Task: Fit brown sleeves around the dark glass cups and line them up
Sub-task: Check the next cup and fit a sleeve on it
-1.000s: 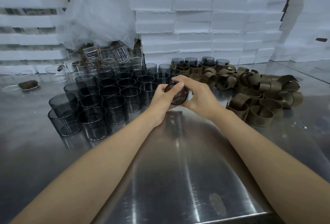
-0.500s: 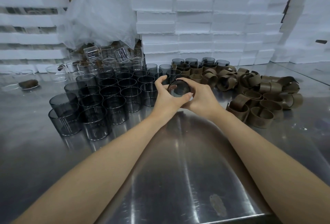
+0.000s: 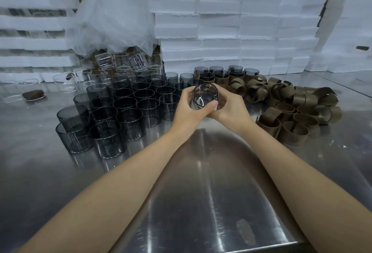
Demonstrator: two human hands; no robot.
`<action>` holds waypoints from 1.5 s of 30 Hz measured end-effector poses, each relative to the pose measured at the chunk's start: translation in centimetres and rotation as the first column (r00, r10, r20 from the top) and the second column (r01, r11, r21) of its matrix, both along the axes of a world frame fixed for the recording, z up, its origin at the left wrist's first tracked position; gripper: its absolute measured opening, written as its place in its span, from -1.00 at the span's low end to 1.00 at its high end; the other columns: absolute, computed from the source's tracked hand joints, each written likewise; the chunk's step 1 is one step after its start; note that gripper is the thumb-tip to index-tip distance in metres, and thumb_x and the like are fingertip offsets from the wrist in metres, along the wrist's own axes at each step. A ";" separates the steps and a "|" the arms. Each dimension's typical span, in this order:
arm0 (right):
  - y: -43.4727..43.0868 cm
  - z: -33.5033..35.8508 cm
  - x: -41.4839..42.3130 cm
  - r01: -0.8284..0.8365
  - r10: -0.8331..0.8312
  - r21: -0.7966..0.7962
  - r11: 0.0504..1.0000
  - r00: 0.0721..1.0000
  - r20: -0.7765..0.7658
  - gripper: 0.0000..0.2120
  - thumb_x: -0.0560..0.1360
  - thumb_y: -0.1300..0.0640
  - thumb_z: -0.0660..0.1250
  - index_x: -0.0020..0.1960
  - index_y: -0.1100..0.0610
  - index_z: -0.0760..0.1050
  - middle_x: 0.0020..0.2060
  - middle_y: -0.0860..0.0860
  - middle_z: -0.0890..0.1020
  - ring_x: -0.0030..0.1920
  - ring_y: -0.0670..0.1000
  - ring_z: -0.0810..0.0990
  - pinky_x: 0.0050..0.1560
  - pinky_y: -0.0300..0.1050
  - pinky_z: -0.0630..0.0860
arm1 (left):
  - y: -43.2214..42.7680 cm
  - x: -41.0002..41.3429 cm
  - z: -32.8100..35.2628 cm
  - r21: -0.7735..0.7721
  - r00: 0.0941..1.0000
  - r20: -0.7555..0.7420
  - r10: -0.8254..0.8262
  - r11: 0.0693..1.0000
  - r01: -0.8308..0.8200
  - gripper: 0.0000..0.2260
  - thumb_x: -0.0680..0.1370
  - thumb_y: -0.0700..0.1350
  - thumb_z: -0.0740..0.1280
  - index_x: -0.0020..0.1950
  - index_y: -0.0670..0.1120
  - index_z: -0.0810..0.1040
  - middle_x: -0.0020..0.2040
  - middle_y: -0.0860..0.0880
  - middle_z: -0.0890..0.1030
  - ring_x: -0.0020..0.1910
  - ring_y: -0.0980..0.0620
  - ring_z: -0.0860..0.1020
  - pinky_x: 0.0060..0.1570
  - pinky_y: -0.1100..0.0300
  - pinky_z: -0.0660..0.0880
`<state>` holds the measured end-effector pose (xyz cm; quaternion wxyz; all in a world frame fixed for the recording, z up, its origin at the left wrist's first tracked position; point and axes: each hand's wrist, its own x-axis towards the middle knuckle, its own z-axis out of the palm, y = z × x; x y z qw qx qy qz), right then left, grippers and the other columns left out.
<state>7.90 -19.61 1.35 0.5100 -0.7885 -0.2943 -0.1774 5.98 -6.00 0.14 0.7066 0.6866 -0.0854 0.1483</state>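
Both your hands are together on one glass cup (image 3: 205,96), held up off the steel table (image 3: 201,202), btw the block of bare cups (image 3: 124,109) on your left and the heap of loose brown sleeves (image 3: 291,113) on your right; left hand (image 3: 188,110) wraps the near-left side w/ the thumb lying across the low edge of the rim; right hand (image 3: 231,109) curls round it from the right and under; mouth is tipped toward you. Can't tell if a sleeve is on it, your fingers cover the wall.

Handling, imo: thin glass, so stiff, prob light, slick and def chippy; hold it by the wall w/ fingers spread, not by pinching the rim; don't knock it on its neighbours when you set it down. Sleeves look like curled card bands, so light and springy but easy to crease; take one by its edges and slide it on straight. Finished sleeved cups (image 3: 221,74) sit at the back by the white foam boxes (image 3: 221,21); prob where this one lines up.
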 end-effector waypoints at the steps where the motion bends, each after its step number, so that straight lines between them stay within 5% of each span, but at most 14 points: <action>1: 0.0 0.0 0.1 -0.009 0.009 0.013 1.000 1.000 -0.009 -0.48 0.28 0.18 0.52 0.15 -0.23 0.53 -0.02 -0.17 0.68 0.00 -0.07 0.65 -0.02 -0.21 0.57 | 0.0 0.0 0.0 0.002 1.000 -0.003 0.002 1.000 -0.002 -0.41 0.34 -0.06 0.56 0.31 -0.06 0.43 0.19 0.00 0.60 0.21 0.08 0.56 0.26 -0.12 0.50; 5: -0.9 -0.5 1.1 -0.050 0.057 0.102 0.994 0.996 -0.071 -0.43 0.27 0.30 0.57 0.20 -0.06 0.56 0.01 -0.08 0.69 0.05 -0.04 0.66 0.10 -0.11 0.58 | 0.2 -0.1 0.3 -0.021 0.999 -0.003 -0.047 0.999 0.047 -0.52 0.47 -0.25 0.48 0.36 -0.14 0.46 0.26 -0.07 0.58 0.28 -0.03 0.54 0.26 -0.15 0.50; 10: -1.4 -0.8 1.7 -0.101 0.128 0.186 0.977 0.982 -0.138 -0.41 0.25 0.41 0.57 0.18 0.00 0.56 0.01 -0.09 0.69 0.06 -0.10 0.64 0.03 -0.27 0.54 | 0.4 -0.6 0.9 -0.132 0.988 -0.054 -0.146 0.982 0.138 -0.59 0.58 -0.25 0.32 0.42 -0.05 0.45 0.22 -0.13 0.62 0.11 -0.17 0.64 -0.08 0.18 0.62; 17: -1.4 -0.7 1.4 -0.111 0.115 0.071 0.991 0.992 -0.057 -0.39 0.25 0.35 0.59 0.20 -0.04 0.52 0.02 -0.20 0.66 0.09 -0.17 0.61 0.10 -0.31 0.49 | 0.5 -0.5 0.9 -0.261 0.992 -0.063 -0.108 0.961 0.088 -0.93 0.62 -0.13 0.29 0.06 -0.04 0.56 0.08 -0.15 0.65 0.03 -0.28 0.65 -0.08 -0.03 0.64; 23: -1.2 -1.1 1.4 -0.063 0.069 -0.070 0.996 0.994 0.089 -0.35 0.32 0.27 0.57 0.33 -0.01 0.45 0.17 -0.17 0.60 0.21 -0.13 0.57 0.22 -0.17 0.51 | 0.7 0.2 0.5 -0.266 0.997 -0.068 -0.048 0.964 0.028 -0.78 0.64 0.08 0.23 0.01 -0.04 0.54 -0.08 0.01 0.69 -0.08 0.00 0.67 -0.13 0.09 0.62; 27: -0.6 -1.1 1.5 -0.109 0.111 0.092 0.990 0.994 -0.007 -0.36 0.26 0.32 0.59 0.23 -0.10 0.51 0.07 -0.21 0.65 0.15 -0.15 0.60 0.15 -0.25 0.50 | 0.5 0.2 0.4 -0.245 0.998 -0.057 0.004 0.969 -0.018 -0.69 0.71 -0.04 0.07 0.21 -0.19 0.52 0.06 -0.13 0.66 -0.09 -0.05 0.69 -0.18 0.16 0.63; 30: -0.6 -0.5 1.5 -0.088 0.142 0.314 0.945 0.978 -0.155 -0.48 0.33 0.24 0.55 0.23 0.02 0.51 0.01 -0.07 0.69 0.01 -0.05 0.66 0.02 -0.20 0.55 | 0.3 0.1 0.3 -0.165 1.000 0.003 0.030 0.986 -0.029 -0.74 0.71 -0.22 0.00 0.20 -0.17 0.47 -0.03 -0.05 0.63 -0.30 0.10 0.68 -0.27 0.27 0.60; 35: -0.4 0.5 1.0 -0.018 0.466 0.668 0.744 0.730 -0.500 -0.56 0.55 -0.16 0.22 0.18 0.19 0.47 -0.15 0.13 0.66 -0.41 -0.02 0.47 -0.24 -0.20 0.47 | -0.2 -0.1 0.2 -0.038 0.987 0.134 0.089 0.996 -0.084 -0.67 0.63 -0.39 0.00 0.10 -0.15 0.53 -0.14 -0.02 0.54 -0.40 0.12 0.55 -0.19 0.23 0.54; 39: -0.1 0.1 0.4 -0.063 0.630 0.694 0.718 0.485 -0.607 -0.50 0.55 -0.25 0.12 0.07 0.19 0.50 -0.27 0.09 0.60 -0.45 -0.06 0.37 -0.30 -0.21 0.36 | -0.3 -0.7 0.3 0.066 0.941 0.286 0.181 0.976 -0.208 -0.70 0.53 -0.12 0.24 0.27 0.00 0.46 0.07 0.08 0.36 0.06 0.20 0.42 0.15 0.37 0.37; 42: 1.0 -0.4 -0.1 -0.097 0.699 0.726 0.681 0.383 -0.604 -0.53 0.54 -0.27 0.11 0.07 0.12 0.46 -0.26 0.02 0.48 -0.44 -0.07 0.36 -0.30 -0.21 0.32 | -0.2 -0.9 0.3 0.151 0.974 0.224 0.014 0.987 -0.049 -0.53 0.49 0.04 0.36 0.39 0.15 0.36 0.35 0.11 0.28 0.43 0.13 0.26 0.45 0.18 0.25; 45: 1.8 -0.6 -0.4 -0.109 0.730 0.749 0.654 0.352 -0.586 -0.52 0.53 -0.29 0.13 0.19 0.07 0.40 -0.14 -0.01 0.40 -0.50 -0.08 0.37 -0.35 -0.24 0.32 | -0.1 -0.9 0.2 0.118 0.980 0.196 -0.040 0.993 0.017 -0.46 0.51 -0.16 0.45 0.45 0.02 0.37 0.38 0.04 0.42 0.35 0.17 0.43 0.38 0.17 0.38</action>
